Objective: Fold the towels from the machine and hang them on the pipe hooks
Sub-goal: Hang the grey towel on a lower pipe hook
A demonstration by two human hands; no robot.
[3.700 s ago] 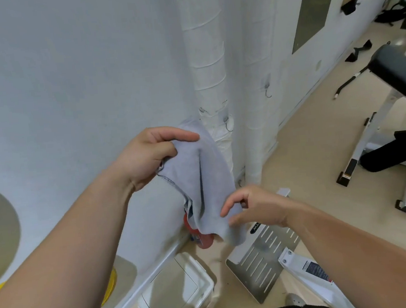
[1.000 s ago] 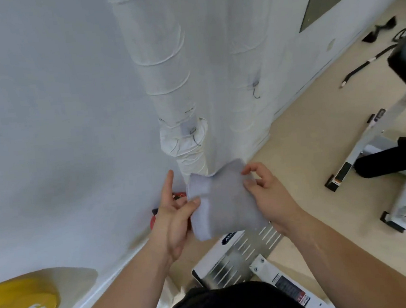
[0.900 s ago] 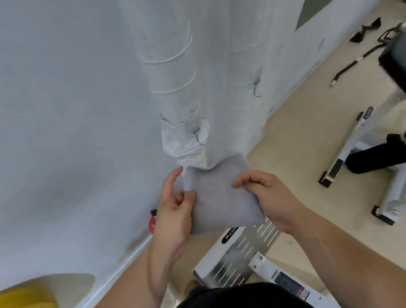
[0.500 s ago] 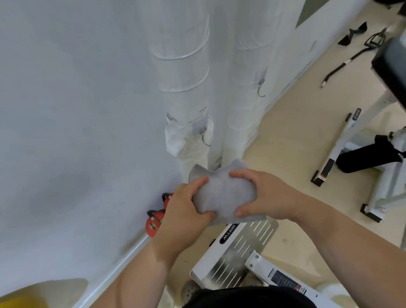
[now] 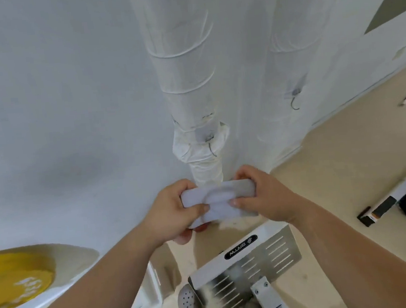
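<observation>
Mostly hidden under towel (image 5: 219, 197) and left hand (image 5: 175, 213): a red thing (image 5: 201, 227), unidentifiable. Cropped by left edge: yellow plate (image 5: 15, 278), lettering too blurred to read.

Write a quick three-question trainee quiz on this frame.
1. True or false: the folded towel is already hung up.
2. The towel is gripped by: A) one hand, B) both hands, C) neither.
3. Fill in: the hook on the nearer pipe holds ___.
Key: 1 false; 2 B, the left hand and right hand each pinch an end; 3 nothing.
</observation>
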